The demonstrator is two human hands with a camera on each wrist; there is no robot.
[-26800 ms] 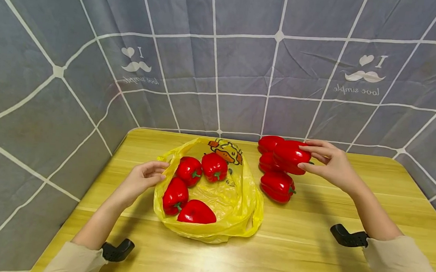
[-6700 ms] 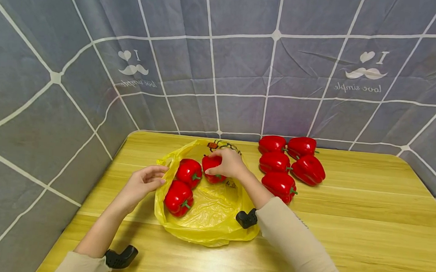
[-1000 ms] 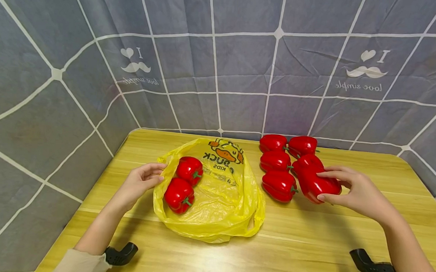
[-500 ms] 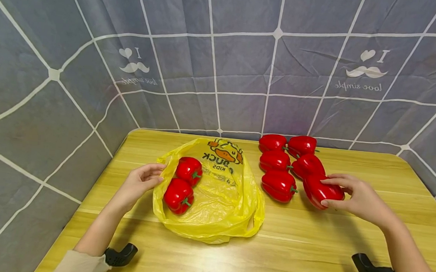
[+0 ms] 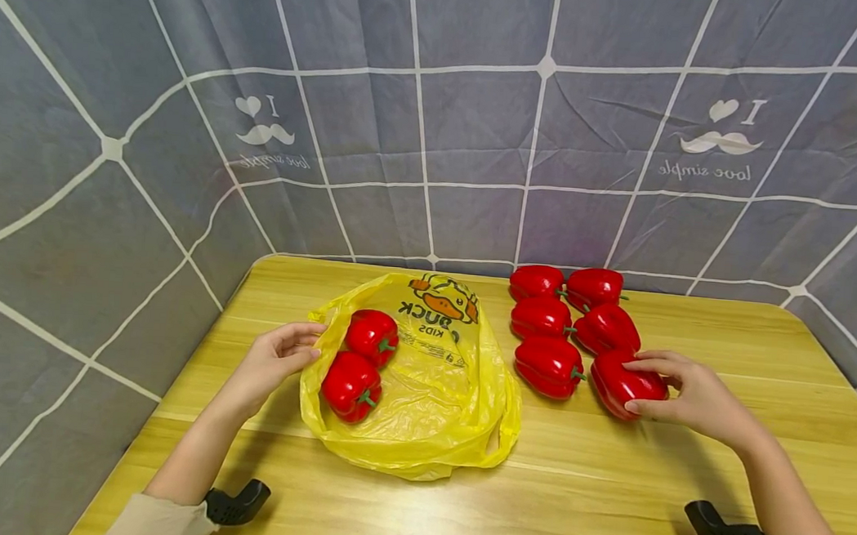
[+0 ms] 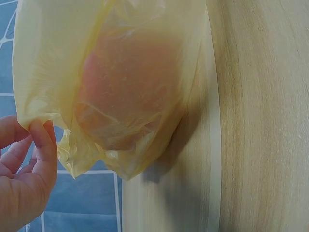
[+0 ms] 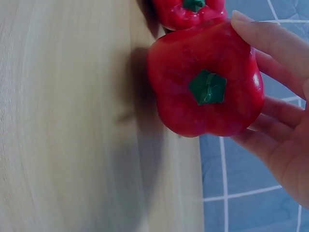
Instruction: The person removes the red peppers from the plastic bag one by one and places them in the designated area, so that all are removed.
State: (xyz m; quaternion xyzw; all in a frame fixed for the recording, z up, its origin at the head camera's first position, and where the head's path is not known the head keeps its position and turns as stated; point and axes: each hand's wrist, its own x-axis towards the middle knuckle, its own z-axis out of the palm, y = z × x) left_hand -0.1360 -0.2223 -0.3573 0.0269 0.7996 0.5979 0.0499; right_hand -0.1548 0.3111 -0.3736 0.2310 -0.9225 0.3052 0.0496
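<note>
My left hand [image 5: 269,366] pinches the left rim of a yellow plastic bag [image 5: 417,455] between thumb and fingers. The left wrist view shows the same pinch, with a red shape blurred through the film [image 6: 130,92]. Two red bell peppers [image 5: 351,387] with green stems lie inside the bag on its left side; a duck print [image 5: 445,297] shows on its back wall. At the right, my right hand [image 5: 700,399] grips a red bell pepper [image 5: 616,385] from its right side. Its green stem [image 7: 207,87] faces the right wrist camera, low by the tabletop.
Several more red bell peppers [image 5: 549,366] sit grouped at the back right, just behind and left of the gripped one. Everything rests on a wooden table [image 5: 413,520]. A grey curtain with white lines [image 5: 480,140] hangs behind the table and along its left side.
Across the frames, the bag's peppers drop from several to two and the right-hand group grows. In the last second, my right hand lowers its pepper toward the front of that group. Left hand stays.
</note>
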